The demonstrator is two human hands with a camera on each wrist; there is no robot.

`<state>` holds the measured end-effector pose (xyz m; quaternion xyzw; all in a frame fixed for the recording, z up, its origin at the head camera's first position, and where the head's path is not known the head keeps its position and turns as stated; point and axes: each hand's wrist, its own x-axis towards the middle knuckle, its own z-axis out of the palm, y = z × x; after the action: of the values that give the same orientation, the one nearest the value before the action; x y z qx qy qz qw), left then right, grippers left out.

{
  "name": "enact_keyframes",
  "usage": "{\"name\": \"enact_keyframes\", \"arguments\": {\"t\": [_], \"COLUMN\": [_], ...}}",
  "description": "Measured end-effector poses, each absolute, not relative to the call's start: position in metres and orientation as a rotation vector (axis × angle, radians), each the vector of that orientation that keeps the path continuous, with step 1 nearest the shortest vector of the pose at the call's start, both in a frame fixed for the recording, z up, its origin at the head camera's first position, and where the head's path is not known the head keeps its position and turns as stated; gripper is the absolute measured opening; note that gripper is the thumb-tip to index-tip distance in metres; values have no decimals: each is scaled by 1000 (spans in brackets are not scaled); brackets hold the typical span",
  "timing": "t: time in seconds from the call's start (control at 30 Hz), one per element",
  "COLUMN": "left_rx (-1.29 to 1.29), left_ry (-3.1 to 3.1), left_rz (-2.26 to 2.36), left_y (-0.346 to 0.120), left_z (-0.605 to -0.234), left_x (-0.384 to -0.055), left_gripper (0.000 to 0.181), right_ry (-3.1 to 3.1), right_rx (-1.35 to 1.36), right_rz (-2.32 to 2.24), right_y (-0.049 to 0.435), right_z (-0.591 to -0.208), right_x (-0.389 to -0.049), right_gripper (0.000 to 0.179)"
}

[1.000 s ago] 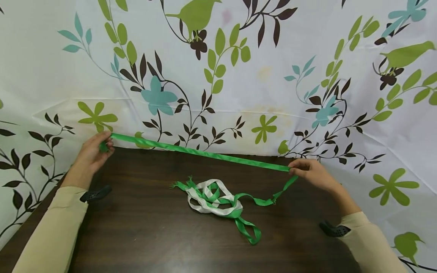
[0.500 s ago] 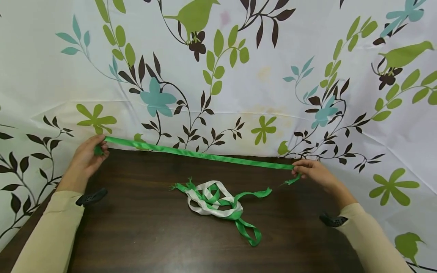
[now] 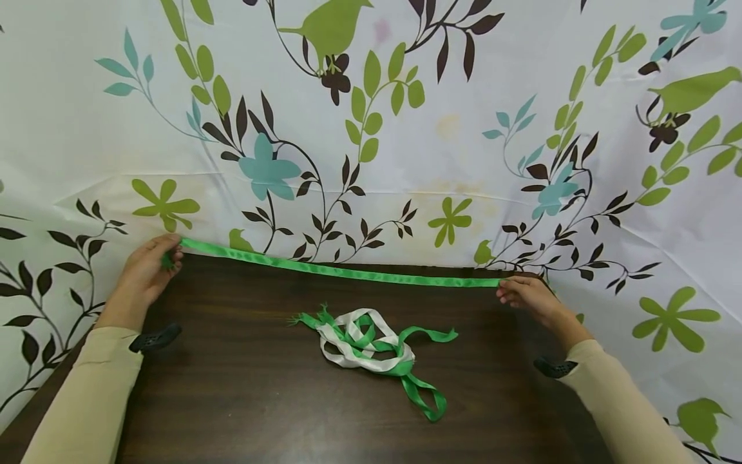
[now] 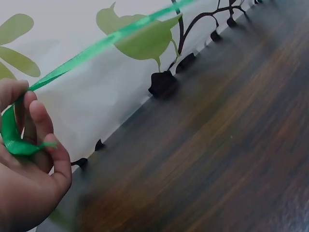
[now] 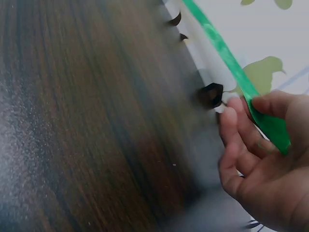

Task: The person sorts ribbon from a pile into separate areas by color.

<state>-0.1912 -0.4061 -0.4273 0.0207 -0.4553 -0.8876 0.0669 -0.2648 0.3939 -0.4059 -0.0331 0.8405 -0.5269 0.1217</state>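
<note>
A green satin ribbon [image 3: 342, 272] stretches between my two hands above the far edge of the table, sagging slightly. My left hand [image 3: 146, 270] pinches one end between thumb and forefinger; in the left wrist view a short tail of the ribbon [image 4: 17, 140] curls inside the palm. At the other end my right hand [image 3: 530, 298] pinches the ribbon, and its loose end [image 5: 273, 128] lies against the palm in the right wrist view. Below the stretched ribbon, a loose tangle of green and white ribbons [image 3: 371, 367] rests on the table, with frayed green ends at its left.
The dark wooden table [image 3: 261, 406] meets a white wall covering [image 3: 406, 148] printed with green birds, leaves and blue flowers. Dark wrist devices [image 3: 155, 338] sit at both sleeve cuffs.
The held green ribbon has come apart from the tangle; its trailing tail on the right is drawn up into the right hand. A short green end now lies free at the tangle's right.
</note>
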Motion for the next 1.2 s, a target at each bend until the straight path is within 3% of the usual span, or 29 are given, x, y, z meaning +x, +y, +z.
{"name": "enact_keyframes", "arguments": {"t": [0.2, 0.5, 0.67, 1.2], "left_rx": [194, 268, 251, 292], "left_ry": [-1762, -2422, -2483, -2550], "left_rz": [-2350, -1568, -1458, -1268], "left_y": [-400, -396, -394, -388], "left_z": [-430, -439, -442, -453], "left_x": [-189, -193, -193, -197], "left_gripper": [10, 46, 55, 50], "right_ry": [2545, 2637, 2807, 3028], "right_rx": [49, 254, 275, 414], "right_rz": [-1557, -1542, -1356, -932], "right_y": [391, 377, 373, 357], "right_z": [-420, -430, -433, -430], "right_x": [-277, -295, -306, -301], "right_gripper": [43, 38, 40, 36]}}
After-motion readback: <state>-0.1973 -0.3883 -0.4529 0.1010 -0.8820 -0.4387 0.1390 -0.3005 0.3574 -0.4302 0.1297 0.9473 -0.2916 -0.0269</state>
